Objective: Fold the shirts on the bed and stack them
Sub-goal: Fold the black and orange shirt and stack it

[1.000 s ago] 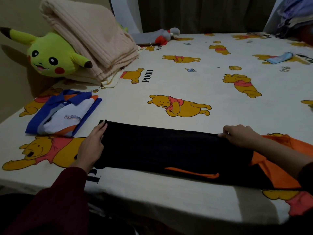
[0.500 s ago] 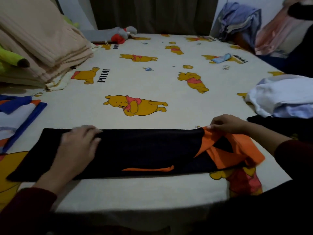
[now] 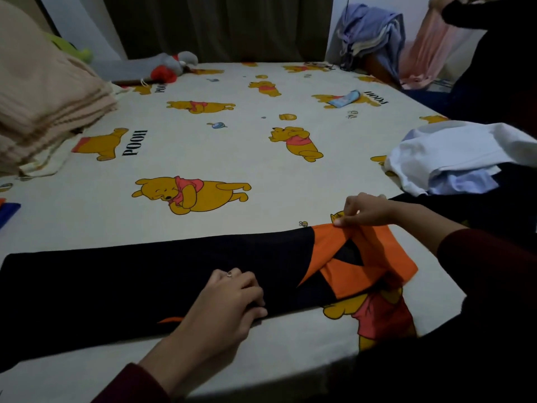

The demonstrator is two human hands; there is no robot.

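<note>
Pinching shirt point(image 3: 145, 283), right hand point(image 3: 366, 210); left hand point(image 3: 232, 298) presses.

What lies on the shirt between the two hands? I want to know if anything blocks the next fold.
In the head view, only the black shirt and its orange end stretch from the left hand to the right hand; nothing rests there.

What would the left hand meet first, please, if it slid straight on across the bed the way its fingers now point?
The left hand lies on the black shirt, its fingers aimed right. Sliding on, it would probably first meet the shirt's orange part, which the right hand pinches at its far edge.
</note>
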